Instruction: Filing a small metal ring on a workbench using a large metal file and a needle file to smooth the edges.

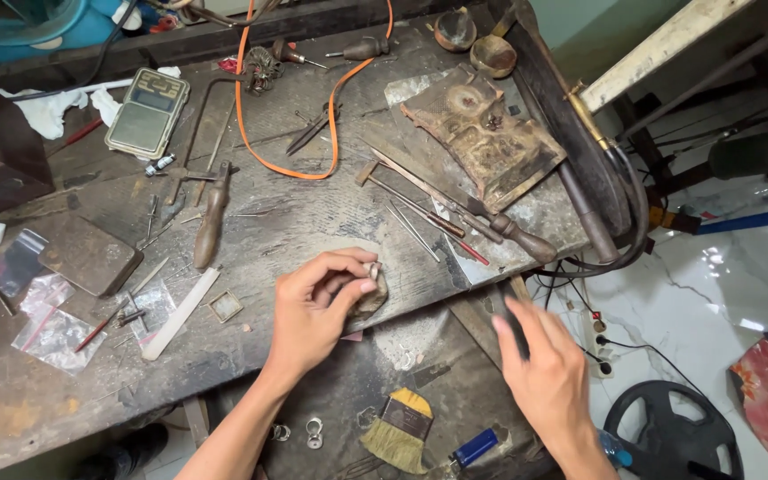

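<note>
Left hand (313,311) pinches a small silver ring (372,269) over the bench peg (368,300); right hand (540,373), nothing in its loose grip, hovers right

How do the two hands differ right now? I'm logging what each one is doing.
The left hand is sharp and rests on the workbench, fingers curled to pinch a small pale piece at the bench peg; the right hand is motion-blurred, fingers spread, off the bench edge, with nothing clearly in it. The left sits mid-bench; the right hovers over the lower tray near a blue lighter. Both are bare.
</note>
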